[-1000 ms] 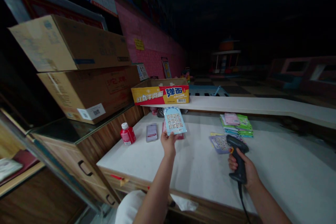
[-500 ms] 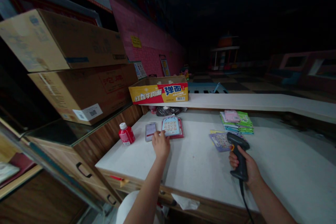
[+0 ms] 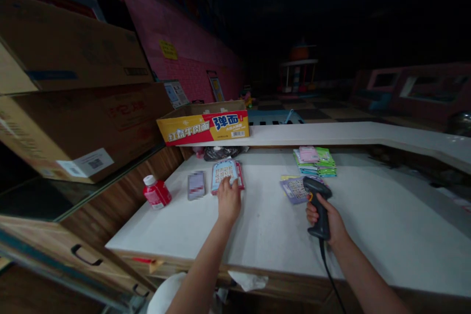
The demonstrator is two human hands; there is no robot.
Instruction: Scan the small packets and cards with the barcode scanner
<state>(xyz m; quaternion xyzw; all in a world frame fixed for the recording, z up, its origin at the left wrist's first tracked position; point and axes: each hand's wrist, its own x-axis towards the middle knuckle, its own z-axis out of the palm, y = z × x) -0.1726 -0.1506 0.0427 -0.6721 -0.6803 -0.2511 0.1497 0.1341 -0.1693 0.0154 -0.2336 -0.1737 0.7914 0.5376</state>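
My left hand reaches over the near side of a stack of flat packets, its fingers apart. The top packet is light blue with a grid of small pictures, and a red one shows beneath it. In my right hand is a black barcode scanner, gripped by its handle, with a cable running down off the table edge. Just left of the scanner head lies a purple packet with a similar grid, partly covered by it. Behind that sits a pile of green and pink packets.
Left of the stack lies a phone-like grey rectangle, its face blurred. A red bottle with a white cap stands near the table's left side. A yellow and red carton rests on the raised ledge. Large cardboard boxes are stacked at left.
My left hand has moved right, from between the grey rectangle and the stack onto the stack. The view has turned slightly right. My right hand still holds the barcode scanner by the purple packet.
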